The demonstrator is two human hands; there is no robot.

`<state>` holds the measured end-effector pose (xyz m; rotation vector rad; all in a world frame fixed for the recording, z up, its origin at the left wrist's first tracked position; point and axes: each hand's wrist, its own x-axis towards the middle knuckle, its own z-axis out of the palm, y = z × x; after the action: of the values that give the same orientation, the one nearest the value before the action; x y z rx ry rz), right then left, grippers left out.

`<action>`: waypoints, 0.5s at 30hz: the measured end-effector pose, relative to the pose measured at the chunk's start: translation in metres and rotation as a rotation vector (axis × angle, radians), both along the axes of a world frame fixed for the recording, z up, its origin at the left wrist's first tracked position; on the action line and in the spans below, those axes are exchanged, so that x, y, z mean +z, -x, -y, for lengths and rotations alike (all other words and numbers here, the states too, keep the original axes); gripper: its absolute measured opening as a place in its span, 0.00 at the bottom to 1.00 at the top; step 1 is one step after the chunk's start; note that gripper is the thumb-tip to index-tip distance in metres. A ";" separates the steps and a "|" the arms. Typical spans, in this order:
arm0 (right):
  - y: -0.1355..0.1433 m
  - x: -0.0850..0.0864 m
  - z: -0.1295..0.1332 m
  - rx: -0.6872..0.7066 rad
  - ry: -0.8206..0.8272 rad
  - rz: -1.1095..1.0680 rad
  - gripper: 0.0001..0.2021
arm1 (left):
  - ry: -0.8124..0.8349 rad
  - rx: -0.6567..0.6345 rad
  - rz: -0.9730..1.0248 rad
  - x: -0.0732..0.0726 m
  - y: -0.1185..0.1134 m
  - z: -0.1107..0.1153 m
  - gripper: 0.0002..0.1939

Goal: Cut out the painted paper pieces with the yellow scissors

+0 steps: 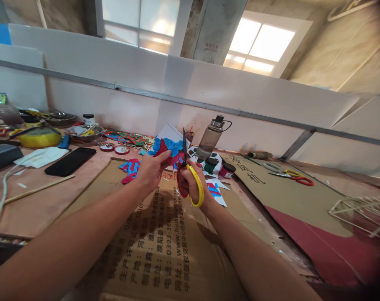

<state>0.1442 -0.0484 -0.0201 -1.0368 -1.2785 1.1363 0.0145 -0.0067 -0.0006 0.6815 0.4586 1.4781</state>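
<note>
My left hand [154,169] pinches a sheet of paper painted blue and red [168,146], its white unpainted part pointing up and back. Fingers of my right hand [191,184] are wrapped round the yellow and red handles of a pair of scissors [197,188]. The dark blades point upward at the right edge of the painted paper; whether they are parted is hard to tell. Below both hands lies a cardboard sheet [139,259] with printed characters. Painted cut pieces [131,168] rest left of the hands, and another painted scrap [214,189] lies to the right.
Behind the hands stand a grey bottle [210,138] and small paint jars [226,170]. A black phone [70,161], a yellow tape roll [36,136] and a metal bowl [85,132] are at left. Second scissors [292,176] and a stick frame [360,213] lie at right.
</note>
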 end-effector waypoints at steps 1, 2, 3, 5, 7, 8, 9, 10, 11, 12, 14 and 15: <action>0.000 -0.001 0.000 0.000 -0.003 0.004 0.17 | -0.012 0.001 -0.003 0.000 0.001 0.000 0.14; -0.001 -0.001 -0.001 0.001 -0.006 0.006 0.17 | -0.021 0.002 -0.008 0.000 0.001 -0.001 0.14; -0.001 -0.002 -0.001 0.001 -0.009 0.008 0.17 | -0.026 0.004 -0.015 0.000 0.001 -0.001 0.14; -0.002 -0.003 -0.001 0.004 -0.007 0.006 0.18 | -0.033 0.014 -0.024 -0.001 0.002 -0.002 0.15; -0.002 -0.004 -0.002 0.011 0.004 0.006 0.18 | -0.039 0.029 -0.031 -0.001 0.002 -0.003 0.16; -0.003 -0.004 -0.002 0.014 0.005 0.008 0.18 | -0.042 0.037 -0.036 -0.002 0.002 -0.004 0.16; -0.003 -0.005 -0.002 0.017 0.001 0.013 0.17 | -0.047 0.040 -0.044 -0.002 0.002 -0.004 0.16; -0.004 -0.005 -0.002 0.019 -0.010 0.021 0.17 | -0.051 0.040 -0.055 -0.002 0.003 -0.004 0.16; -0.004 -0.006 -0.003 0.018 -0.022 0.034 0.16 | -0.055 0.039 -0.067 -0.001 0.003 -0.004 0.16; -0.005 -0.006 -0.003 0.016 -0.034 0.049 0.15 | -0.057 0.040 -0.075 0.000 0.004 -0.004 0.17; -0.006 -0.007 -0.004 0.012 -0.057 0.084 0.14 | -0.060 0.049 -0.082 0.002 0.005 -0.004 0.17; -0.007 -0.008 -0.004 0.009 -0.067 0.100 0.13 | -0.061 0.057 -0.082 0.003 0.006 -0.004 0.17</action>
<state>0.1507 -0.0445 -0.0277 -1.0496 -1.3918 1.0526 0.0086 -0.0027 0.0024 0.7850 0.5011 1.5264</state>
